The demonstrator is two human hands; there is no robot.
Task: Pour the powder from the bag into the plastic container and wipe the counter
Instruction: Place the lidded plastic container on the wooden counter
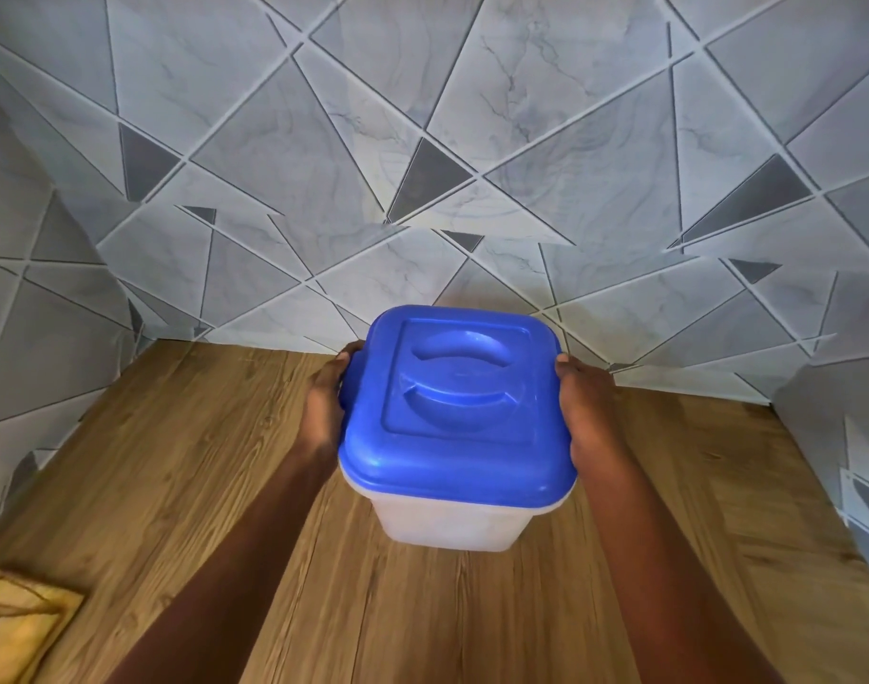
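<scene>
A translucent white plastic container with a blue square lid is in the middle of the view, over the wooden counter. My left hand grips its left side just under the lid's rim, and my right hand grips its right side. The lid is on and closed. Whether the container rests on the counter or is lifted slightly cannot be told. No powder bag is in view.
A folded yellow cloth lies at the counter's front left corner. Grey tiled walls with a triangle pattern close the counter in at the back, left and right.
</scene>
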